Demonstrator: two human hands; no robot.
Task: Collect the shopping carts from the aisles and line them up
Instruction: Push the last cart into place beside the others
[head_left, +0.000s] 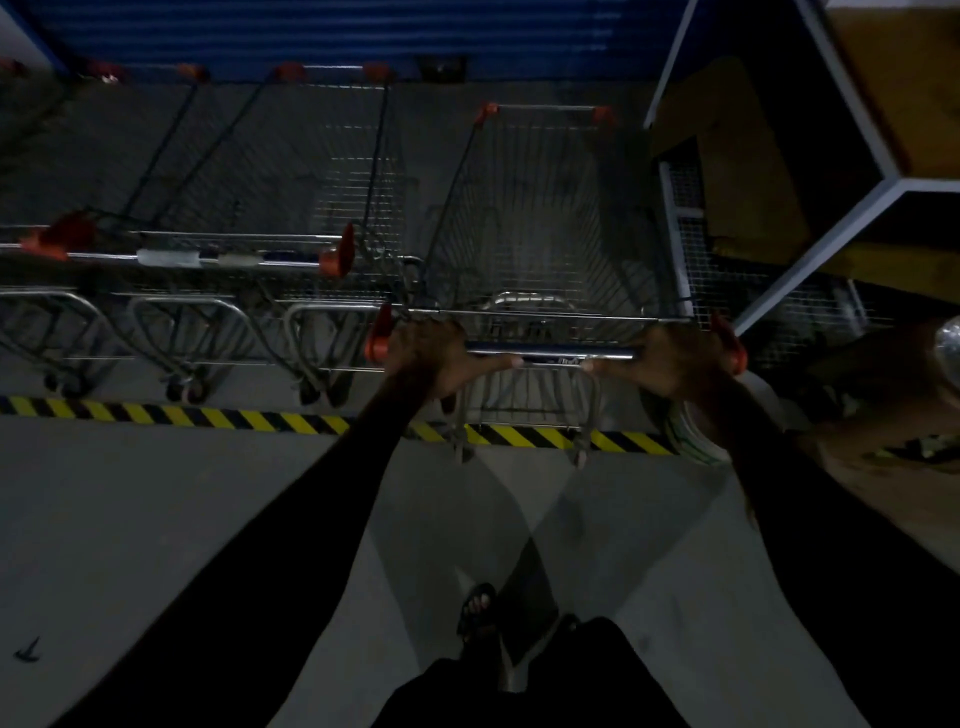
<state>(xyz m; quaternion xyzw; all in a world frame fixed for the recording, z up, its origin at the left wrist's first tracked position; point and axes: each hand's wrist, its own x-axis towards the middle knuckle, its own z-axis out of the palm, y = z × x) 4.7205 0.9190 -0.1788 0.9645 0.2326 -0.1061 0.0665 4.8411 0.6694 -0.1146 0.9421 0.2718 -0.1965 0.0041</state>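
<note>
A wire shopping cart (540, 218) with orange corner caps stands straight ahead of me, its basket empty. My left hand (441, 358) grips the left end of its handle bar (550, 353). My right hand (670, 358) grips the right end. The cart's rear wheels sit on the yellow-and-black floor stripe (218, 418). To its left, a row of several carts (249, 208) stands side by side against the blue shutter wall, their handles further from me than my cart's handle.
A blue roller shutter (337, 31) closes the far side. White-framed shelving (841, 171) with cardboard boxes juts in close on the right of the cart. Grey floor (156, 519) spreads before the stripe. My sandalled foot (475, 608) shows below.
</note>
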